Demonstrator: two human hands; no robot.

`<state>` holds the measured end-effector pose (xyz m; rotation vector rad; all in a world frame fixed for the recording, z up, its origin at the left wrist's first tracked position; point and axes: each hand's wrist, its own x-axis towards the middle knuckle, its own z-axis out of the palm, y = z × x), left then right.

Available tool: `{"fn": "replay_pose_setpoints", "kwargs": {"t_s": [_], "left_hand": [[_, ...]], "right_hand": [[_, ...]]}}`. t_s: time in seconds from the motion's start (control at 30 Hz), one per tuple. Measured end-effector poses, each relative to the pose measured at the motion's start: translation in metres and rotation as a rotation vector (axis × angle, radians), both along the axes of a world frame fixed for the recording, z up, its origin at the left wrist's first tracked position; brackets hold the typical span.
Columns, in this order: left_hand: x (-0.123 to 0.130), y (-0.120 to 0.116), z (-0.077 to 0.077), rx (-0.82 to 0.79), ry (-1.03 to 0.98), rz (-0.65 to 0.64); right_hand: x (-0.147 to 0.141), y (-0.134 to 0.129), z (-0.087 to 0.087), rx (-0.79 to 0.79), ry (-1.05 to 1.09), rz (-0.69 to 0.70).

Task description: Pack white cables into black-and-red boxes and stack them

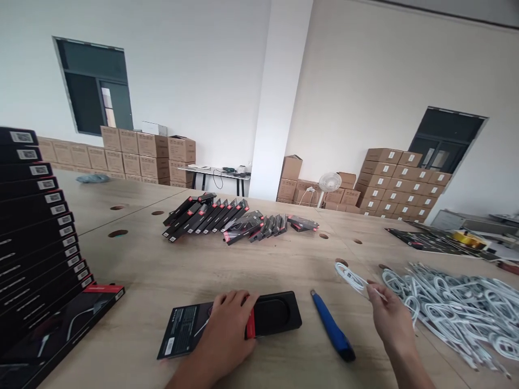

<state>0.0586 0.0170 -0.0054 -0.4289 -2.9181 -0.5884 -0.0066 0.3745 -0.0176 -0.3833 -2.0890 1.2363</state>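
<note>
My left hand [233, 329] lies over a flat black and red box, its fingers curled across the box and holding it against the table. Out of the box's right end sticks a black tray [278, 313] with a rounded, empty recess. To the left, the printed box face [178, 329] shows small text and a white label. My right hand [389, 310] pinches a coiled white cable [351, 276] above the table, beside a large heap of similar cables [458, 308]. Between my hands lies a blue utility knife [332, 327], touched by neither.
A tall stack of black boxes [36, 232] stands at the left edge. Several black boxes [219, 216] lie in a leaning row farther back on the wooden table [259, 265]. Flat printed black sheets [430, 240] are at the back right. Cartons [150, 154] and a white fan [329, 182] stand beyond.
</note>
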Motion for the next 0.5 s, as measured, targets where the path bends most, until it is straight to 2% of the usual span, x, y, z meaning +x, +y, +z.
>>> {"fn": "replay_pose_setpoints", "kwargs": {"t_s": [0.07, 0.13, 0.2, 0.3, 0.37, 0.5], "left_hand": [[-0.002, 0.000, -0.002, -0.011, 0.000, 0.007], [-0.004, -0.002, -0.004, -0.022, -0.011, 0.023], [-0.006, -0.005, -0.007, -0.019, -0.038, 0.029], [-0.004, -0.005, -0.007, 0.059, -0.050, 0.020], [-0.002, -0.001, -0.004, 0.216, -0.018, 0.039], [0.003, 0.016, 0.003, 0.747, -0.117, 0.045]], "right_hand": [[-0.002, 0.017, 0.002, -0.022, -0.011, -0.058], [-0.003, 0.019, 0.003, -0.040, 0.005, -0.049], [-0.002, 0.006, 0.003, -0.051, 0.039, 0.030], [0.004, -0.031, 0.000, -0.056, 0.081, 0.239], [0.013, -0.059, -0.003, -0.051, 0.081, 0.402], [0.038, -0.102, -0.012, 0.056, 0.126, 0.701]]}}
